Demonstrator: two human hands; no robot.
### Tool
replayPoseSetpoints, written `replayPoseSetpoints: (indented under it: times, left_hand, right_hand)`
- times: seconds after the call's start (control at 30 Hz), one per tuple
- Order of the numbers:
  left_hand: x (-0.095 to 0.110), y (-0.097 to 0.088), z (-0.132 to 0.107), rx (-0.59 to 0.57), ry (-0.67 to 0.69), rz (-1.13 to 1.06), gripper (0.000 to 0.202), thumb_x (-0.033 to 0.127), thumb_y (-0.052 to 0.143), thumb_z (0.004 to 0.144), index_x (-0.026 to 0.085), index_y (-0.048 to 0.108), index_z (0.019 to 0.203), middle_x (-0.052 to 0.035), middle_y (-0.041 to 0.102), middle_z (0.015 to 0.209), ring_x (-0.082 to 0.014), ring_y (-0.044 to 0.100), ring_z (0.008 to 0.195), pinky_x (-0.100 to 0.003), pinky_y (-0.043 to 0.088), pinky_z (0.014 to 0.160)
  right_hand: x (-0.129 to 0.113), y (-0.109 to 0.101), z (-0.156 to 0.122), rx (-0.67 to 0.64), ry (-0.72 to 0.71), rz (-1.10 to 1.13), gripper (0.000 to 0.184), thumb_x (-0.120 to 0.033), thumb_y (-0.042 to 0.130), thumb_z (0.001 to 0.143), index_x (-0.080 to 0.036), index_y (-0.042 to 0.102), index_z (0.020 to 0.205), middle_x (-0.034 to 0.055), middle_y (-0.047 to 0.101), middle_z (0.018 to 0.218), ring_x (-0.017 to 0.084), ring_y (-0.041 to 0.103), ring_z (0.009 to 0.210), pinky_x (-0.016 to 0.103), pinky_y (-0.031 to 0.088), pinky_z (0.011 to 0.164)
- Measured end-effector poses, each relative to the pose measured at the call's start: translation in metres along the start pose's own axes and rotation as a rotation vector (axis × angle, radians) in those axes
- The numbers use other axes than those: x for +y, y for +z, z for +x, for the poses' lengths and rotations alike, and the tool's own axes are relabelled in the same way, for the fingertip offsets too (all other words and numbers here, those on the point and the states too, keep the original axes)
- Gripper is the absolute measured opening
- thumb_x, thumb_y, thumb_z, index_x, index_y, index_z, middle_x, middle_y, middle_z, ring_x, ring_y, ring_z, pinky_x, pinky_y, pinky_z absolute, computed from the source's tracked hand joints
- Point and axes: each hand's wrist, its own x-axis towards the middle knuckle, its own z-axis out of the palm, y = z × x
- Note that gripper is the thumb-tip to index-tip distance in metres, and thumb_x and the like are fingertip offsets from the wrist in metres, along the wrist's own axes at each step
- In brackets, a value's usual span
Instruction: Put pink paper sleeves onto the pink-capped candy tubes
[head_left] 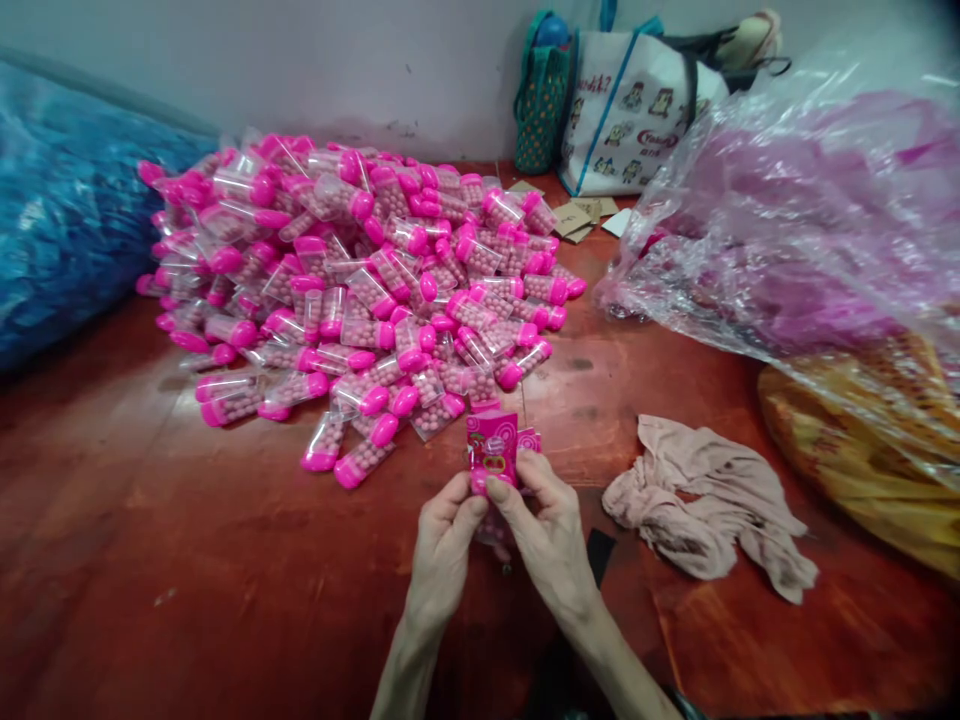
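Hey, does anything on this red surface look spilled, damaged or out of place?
Nothing looks clearly spilled or damaged. The cloth lies crumpled off to the side of the right hand, untidy rather than wrong, and loose cardboard pieces lie scattered by the white bag.

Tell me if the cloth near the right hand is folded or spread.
Neither: the cloth lies crumpled on the red surface, loosely bunched, with creases and an uneven outline.

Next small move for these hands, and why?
I'd perhaps ease the pink printed packet away from the pink piece behind it: left hand and right hand hold near its lower edge, and the pieces overlap; whether joined, unclear.
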Motion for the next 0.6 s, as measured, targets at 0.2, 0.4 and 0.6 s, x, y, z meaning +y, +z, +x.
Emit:
replayPoseSetpoints:
  times: [0.2,0.4,0.6]
  left_hand:
    - [-0.002,0.012,0.000,-0.029,-0.064,-0.048,0.020,0.017,0.065,0.069,0.013,0.061,0.089,-0.0004,0.060,0.068,-0.0096,0.054,0.054,-0.022,0.048,0.050]
    - [-0.003,0.022,0.000,0.107,-0.007,-0.011,0.018,0.018,0.063,0.072,0.015,0.060,0.089,0.0004,0.060,0.068,-0.0091,0.054,0.058,-0.020,0.046,0.051]
    - [0.009,0.017,-0.004,0.009,-0.030,0.204,0.018,0.020,0.061,0.072,0.014,0.061,0.089,-0.0012,0.060,0.067,-0.0118,0.056,0.055,-0.020,0.041,0.044]
  right_hand:
    - [0.006,0.004,-0.002,0.077,0.184,0.208,0.020,-0.034,0.056,0.079,-0.017,0.063,0.072,-0.0010,0.053,0.070,0.011,0.050,0.063,0.020,0.041,0.054]
    - [0.016,0.011,-0.006,0.182,0.236,0.246,0.019,-0.035,0.061,0.075,-0.017,0.066,0.078,-0.0007,0.057,0.069,0.012,0.052,0.065,0.020,0.042,0.054]
    - [0.007,-0.007,0.002,0.030,0.341,0.491,0.023,-0.034,0.067,0.069,-0.016,0.065,0.084,-0.0004,0.064,0.063,0.010,0.053,0.047,0.020,0.045,0.045]
